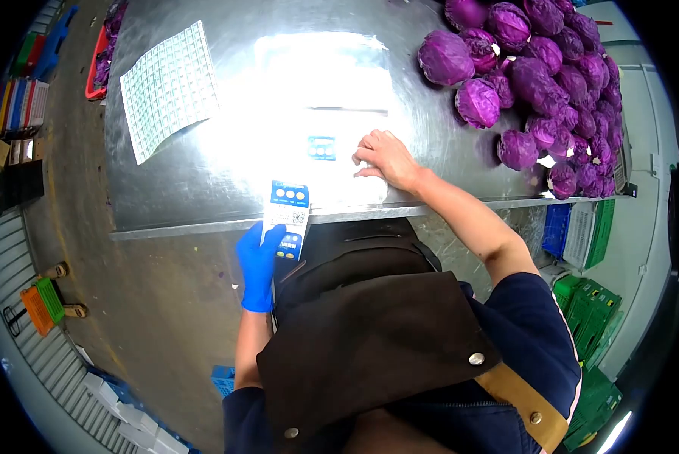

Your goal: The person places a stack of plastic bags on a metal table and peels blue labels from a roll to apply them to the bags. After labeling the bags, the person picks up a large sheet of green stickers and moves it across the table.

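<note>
My left hand (259, 253), in a blue glove, grips a strip of blue-and-white printed labels (288, 215) at the table's front edge. The strip bears round marks and a square code. My right hand (385, 157) is bare and rests at the right side of a pale, see-through plastic sheet or bag (347, 185) on the steel table (241, 163). Its fingers are bent, with a gap between thumb and fingertips. A small blue label (322, 148) lies on the plastic, left of this hand. Glare hides the plastic's far part.
Many red cabbages (536, 83) are heaped at the table's right. A sheet with a green-white grid (169, 87) lies on the left. Green crates (590, 310) stand at the lower right. A red crate (96, 68) is beyond the table's left side.
</note>
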### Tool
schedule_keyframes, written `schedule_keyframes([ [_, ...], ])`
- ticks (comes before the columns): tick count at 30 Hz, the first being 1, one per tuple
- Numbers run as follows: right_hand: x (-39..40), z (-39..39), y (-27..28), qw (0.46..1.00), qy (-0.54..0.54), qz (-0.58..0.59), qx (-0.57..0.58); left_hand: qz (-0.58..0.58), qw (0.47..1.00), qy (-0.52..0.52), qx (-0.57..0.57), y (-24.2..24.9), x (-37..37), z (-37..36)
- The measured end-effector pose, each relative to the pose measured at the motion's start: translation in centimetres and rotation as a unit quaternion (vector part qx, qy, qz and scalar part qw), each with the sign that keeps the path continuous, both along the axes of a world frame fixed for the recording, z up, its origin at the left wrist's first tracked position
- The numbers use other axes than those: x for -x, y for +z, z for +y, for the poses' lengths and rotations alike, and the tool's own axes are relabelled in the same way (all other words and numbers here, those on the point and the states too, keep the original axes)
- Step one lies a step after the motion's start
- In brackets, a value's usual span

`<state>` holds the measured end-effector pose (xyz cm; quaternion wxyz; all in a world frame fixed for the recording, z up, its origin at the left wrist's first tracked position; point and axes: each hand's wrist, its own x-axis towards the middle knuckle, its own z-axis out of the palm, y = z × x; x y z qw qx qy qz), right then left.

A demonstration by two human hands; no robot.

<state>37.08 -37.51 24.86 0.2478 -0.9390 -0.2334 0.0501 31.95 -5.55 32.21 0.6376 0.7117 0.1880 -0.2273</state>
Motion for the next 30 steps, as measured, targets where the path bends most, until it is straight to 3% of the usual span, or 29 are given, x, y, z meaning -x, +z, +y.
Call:
schedule_keyframes([
  [13,-2.2,-1.1,-0.5,0.997,0.000,0.058,-0.047,-0.044,0.999,-0.023,0.020,-0.6,0.9,0.6],
  [16,-2.8,-1.6,-1.0,0.979,-0.070,0.097,-0.168,-0.063,0.997,-0.053,0.006,-0.3,1.2,1.0],
  [17,-3.2,-2.0,-0.9,0.924,-0.120,0.198,-0.304,-0.070,0.996,-0.060,0.010,-0.5,1.3,1.1],
  [19,-6.4,-4.2,0.1,0.869,-0.376,0.220,-0.232,-0.082,0.993,-0.082,0.010,-0.6,1.6,1.3],
  [20,-6.8,-4.2,2.2,0.741,-0.462,0.135,-0.469,-0.088,0.991,-0.096,0.007,-0.4,1.5,1.2],
  [22,-6.3,-3.4,4.8,0.742,-0.511,-0.057,-0.430,-0.104,0.987,-0.121,0.006,-0.3,0.9,0.9],
  [23,-4.9,-1.6,5.0,0.773,-0.428,-0.002,-0.467,-0.111,0.985,-0.130,0.008,-0.2,0.7,0.7],
  [26,-0.2,5.5,9.3,0.881,-0.186,0.247,-0.358,-0.096,0.984,-0.149,0.021,-0.1,0.6,0.3],
  [27,0.9,7.0,10.4,0.896,-0.091,0.293,-0.319,-0.087,0.984,-0.153,0.026,0.0,0.5,0.1],
  [28,1.5,7.6,10.0,0.898,0.015,0.261,-0.355,-0.110,0.985,-0.132,0.017,0.0,0.4,-0.2],
  [30,2.0,8.2,11.8,0.920,-0.024,0.258,-0.293,-0.158,0.983,-0.089,-0.001,0.2,0.1,-1.3],
])
